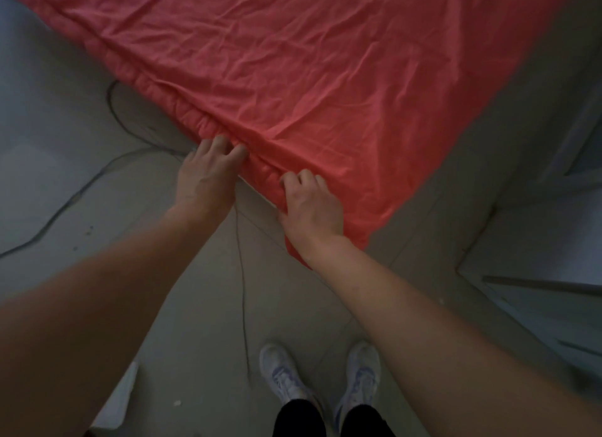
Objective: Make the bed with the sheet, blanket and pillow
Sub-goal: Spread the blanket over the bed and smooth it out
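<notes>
Both clenched on sheet: left grip at gathered hem, right grip just beside it, nearer the sheet's corner.

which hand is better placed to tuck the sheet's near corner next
Right, probably. The right hand grips the red sheet just beside its near corner; the left hand holds the gathered edge farther along, away from that corner.
</notes>
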{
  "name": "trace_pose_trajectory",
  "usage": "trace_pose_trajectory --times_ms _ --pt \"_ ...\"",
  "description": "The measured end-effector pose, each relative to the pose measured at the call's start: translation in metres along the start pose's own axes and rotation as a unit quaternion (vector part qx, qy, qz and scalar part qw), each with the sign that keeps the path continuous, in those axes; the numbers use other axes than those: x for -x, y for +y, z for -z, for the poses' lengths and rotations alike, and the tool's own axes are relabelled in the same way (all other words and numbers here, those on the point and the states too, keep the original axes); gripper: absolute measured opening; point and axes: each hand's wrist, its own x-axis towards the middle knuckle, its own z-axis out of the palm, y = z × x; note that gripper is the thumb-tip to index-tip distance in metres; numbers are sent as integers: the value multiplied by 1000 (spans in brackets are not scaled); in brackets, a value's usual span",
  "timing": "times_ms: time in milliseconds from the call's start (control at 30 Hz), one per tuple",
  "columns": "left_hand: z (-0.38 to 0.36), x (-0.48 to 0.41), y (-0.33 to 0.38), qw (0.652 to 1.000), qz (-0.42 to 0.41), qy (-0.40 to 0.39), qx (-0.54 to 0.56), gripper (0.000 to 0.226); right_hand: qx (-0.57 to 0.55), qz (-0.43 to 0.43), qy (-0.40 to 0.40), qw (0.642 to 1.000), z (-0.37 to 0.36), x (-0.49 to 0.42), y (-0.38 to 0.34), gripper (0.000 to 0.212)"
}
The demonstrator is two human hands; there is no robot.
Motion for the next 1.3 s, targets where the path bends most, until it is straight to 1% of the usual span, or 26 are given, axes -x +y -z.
trace_pose_trajectory --times_ms 67,167,200,233,300,333,367,433,533,700,800,867,933,1067,1200,1300 --pt "-4 -11 -8 1000 -12 -2 -10 42 17 -13 10 1000 -7 -7 -3 35" --pt "-7 -24 -13 1000 -24 7 -7 13 26 -22 28 999 -15 -17 -3 19" --pt "-7 -26 -12 999 -30 12 -10 10 20 -23 31 999 -14 -17 0 14" --pt "-9 -27 -14 999 -37 14 -11 14 14 -20 27 999 -14 -18 0 10" --pt "-12 -28 -18 998 -53 21 -17 33 3 -13 23 1000 -11 -18 1 9" --pt "-14 -30 -19 998 -61 26 -18 39 -3 -10 22 1000 -9 -18 1 10" --pt "-14 -32 -19 997 -68 34 -15 39 -8 -9 21 1000 -8 -17 1 10" --pt "-11 -39 -19 996 -73 44 -1 25 -14 -9 18 1000 -7 -17 1 10" --pt "-13 -37 -24 997 -67 24 21 11 -18 1 17 1000 -7 -15 -1 10" --pt "-26 2 -39 998 -47 -3 39 16 -10 35 -13 999 -18 4 -12 7" --pt "-27 4 -39 998 -50 -5 36 18 9 35 -11 999 -24 6 -14 8" --pt "-29 1 -36 998 -41 -5 42 17 12 30 -29 999 -27 3 -13 8" --pt "-30 1 -32 998 -21 -3 63 21 8 31 -38 999 -28 3 -12 11" --pt "-33 11 -30 991 13 26 131 47 -40 38 9 998 -21 -3 -17 25" --pt "-21 13 -36 984 37 63 164 53 -44 46 58 996 -1 -23 -25 37" --pt "6 0 -44 982 60 74 162 61 -33 67 54 996 22 -48 -35 53"
